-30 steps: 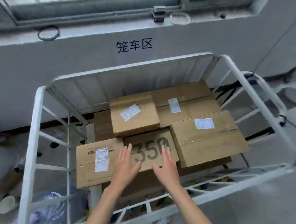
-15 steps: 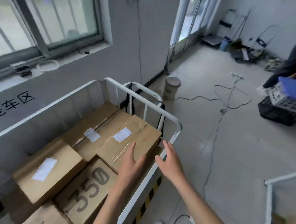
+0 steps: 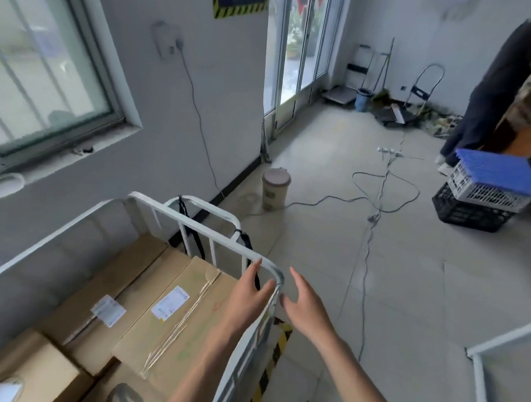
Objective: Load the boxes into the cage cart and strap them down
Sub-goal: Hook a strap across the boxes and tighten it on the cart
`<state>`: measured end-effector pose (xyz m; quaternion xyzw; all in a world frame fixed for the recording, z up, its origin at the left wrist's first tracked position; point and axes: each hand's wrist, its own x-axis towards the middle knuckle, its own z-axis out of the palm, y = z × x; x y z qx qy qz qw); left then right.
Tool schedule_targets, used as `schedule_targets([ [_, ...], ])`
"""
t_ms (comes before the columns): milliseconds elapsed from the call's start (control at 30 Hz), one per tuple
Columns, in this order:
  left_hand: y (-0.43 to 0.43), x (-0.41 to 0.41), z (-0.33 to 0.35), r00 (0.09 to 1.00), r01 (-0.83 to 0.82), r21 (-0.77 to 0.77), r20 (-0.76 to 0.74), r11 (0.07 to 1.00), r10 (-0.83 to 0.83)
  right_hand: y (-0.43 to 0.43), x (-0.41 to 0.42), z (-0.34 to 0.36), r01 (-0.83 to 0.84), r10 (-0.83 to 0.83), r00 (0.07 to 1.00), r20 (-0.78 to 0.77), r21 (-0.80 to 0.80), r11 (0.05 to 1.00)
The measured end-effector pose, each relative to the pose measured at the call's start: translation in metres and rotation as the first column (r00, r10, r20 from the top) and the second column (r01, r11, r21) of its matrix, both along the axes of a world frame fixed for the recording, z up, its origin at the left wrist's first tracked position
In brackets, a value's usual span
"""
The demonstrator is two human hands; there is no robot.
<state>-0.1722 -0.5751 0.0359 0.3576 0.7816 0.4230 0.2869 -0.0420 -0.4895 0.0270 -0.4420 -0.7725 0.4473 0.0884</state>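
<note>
The left hand (image 3: 247, 296) has moved off the box (image 3: 185, 320) to the cart (image 3: 200, 225) corner, opposite the right hand (image 3: 306, 307). Both are spread open, holding nothing.

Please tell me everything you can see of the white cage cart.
The cage cart is a white frame of what looks like painted metal tube, with rounded corners and upright bars, standing beside the wall. Cardboard boxes lie in it. Black straps hang on its end rail. The left hand is at its near corner.

cardboard boxes (image 3: 173, 313): brown, labelled, lying flat, packed close inside cart | cage cart (image 3: 206, 233): white tube frame | black straps (image 3: 193, 243): hanging on end rails
</note>
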Motion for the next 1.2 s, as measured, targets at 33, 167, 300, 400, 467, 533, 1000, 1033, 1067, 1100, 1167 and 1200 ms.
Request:
schedule_targets([
  [33, 0.016, -0.002, 0.0, 1.0, -0.015, 0.003, 0.02, 1.0, 0.015, 0.018, -0.004, 0.0, -0.018, 0.018, 1.0, 0.0, -0.005, 1.0],
  [167, 0.07, -0.012, -0.003, 0.994, -0.094, -0.011, 0.05, 0.996, 0.094, 0.079, -0.022, 0.001, -0.108, 0.108, 0.994, -0.017, -0.01, 0.994],
  [300, 0.109, -0.022, -0.021, 0.983, -0.166, -0.041, 0.066, 0.985, 0.168, 0.129, -0.047, -0.008, -0.201, 0.201, 0.98, 0.0, -0.014, 0.979],
  [400, 0.127, -0.027, -0.034, 0.961, -0.257, -0.085, 0.08, 0.963, 0.263, 0.155, -0.068, -0.015, -0.289, 0.291, 0.957, 0.011, -0.067, 0.955],
  [467, 0.142, -0.035, -0.041, 0.94, -0.319, -0.127, 0.085, 0.939, 0.331, 0.175, -0.086, -0.024, -0.351, 0.355, 0.935, 0.024, -0.094, 0.932],
  [533, 0.16, -0.048, -0.053, 0.92, -0.366, -0.163, 0.09, 0.916, 0.383, 0.194, -0.104, -0.035, -0.4, 0.407, 0.913, 0.042, -0.118, 0.909],
  [1000, 0.279, -0.151, -0.14, 0.628, -0.577, -0.401, 0.338, 0.711, 0.701, 0.322, -0.236, -0.078, -0.711, 0.716, 0.637, 0.286, -0.142, 0.689],
  [1033, 0.28, -0.152, -0.145, 0.598, -0.589, -0.403, 0.366, 0.701, 0.713, 0.325, -0.243, -0.081, -0.728, 0.732, 0.611, 0.301, -0.15, 0.669],
  [1067, 0.281, -0.154, -0.149, 0.567, -0.6, -0.409, 0.389, 0.687, 0.726, 0.327, -0.251, -0.085, -0.758, 0.759, 0.568, 0.319, -0.156, 0.633],
  [1100, 0.281, -0.157, -0.153, 0.535, -0.615, -0.418, 0.402, 0.669, 0.743, 0.329, -0.259, -0.089, -0.792, 0.787, 0.517, 0.336, -0.161, 0.589],
  [1167, 0.283, -0.163, -0.158, 0.461, -0.66, -0.438, 0.406, 0.611, 0.789, 0.329, -0.276, -0.1, -0.846, 0.832, 0.415, 0.369, -0.179, 0.502],
  [1200, 0.284, -0.166, -0.161, 0.419, -0.678, -0.458, 0.402, 0.575, 0.814, 0.327, -0.283, -0.104, -0.865, 0.85, 0.366, 0.378, -0.198, 0.461],
])
